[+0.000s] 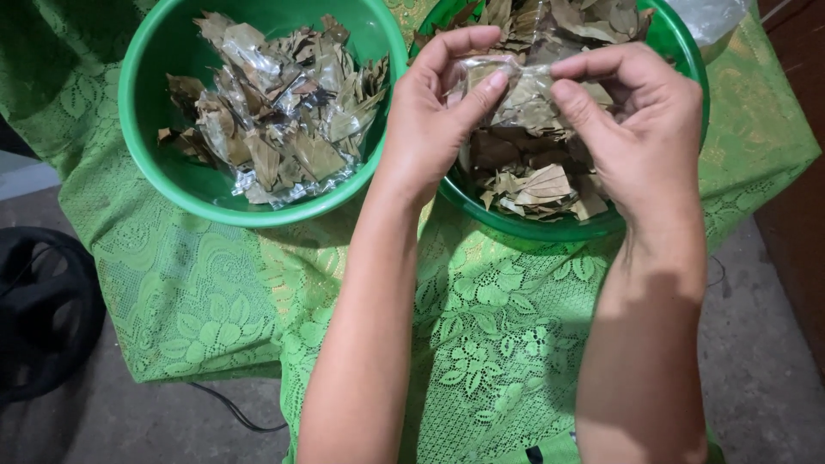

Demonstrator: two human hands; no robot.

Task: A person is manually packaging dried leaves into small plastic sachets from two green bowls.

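Note:
My left hand (434, 107) and my right hand (640, 129) together pinch a small clear plastic packet (520, 90) with dried leaves inside, held just above the right green bowl (679, 47). That bowl holds loose dried brown leaves (537, 185). The left green bowl (155, 146) holds several clear packets filled with dried leaves (279, 107). Both bowls rest on a green lace cloth (481, 335).
A crumpled clear plastic bag (709, 17) lies at the upper right, behind the right bowl. A black round object (43, 309) sits on the grey floor at the left, with a black cable (236, 417) beside the cloth. A dark wooden surface (795, 206) stands at the right edge.

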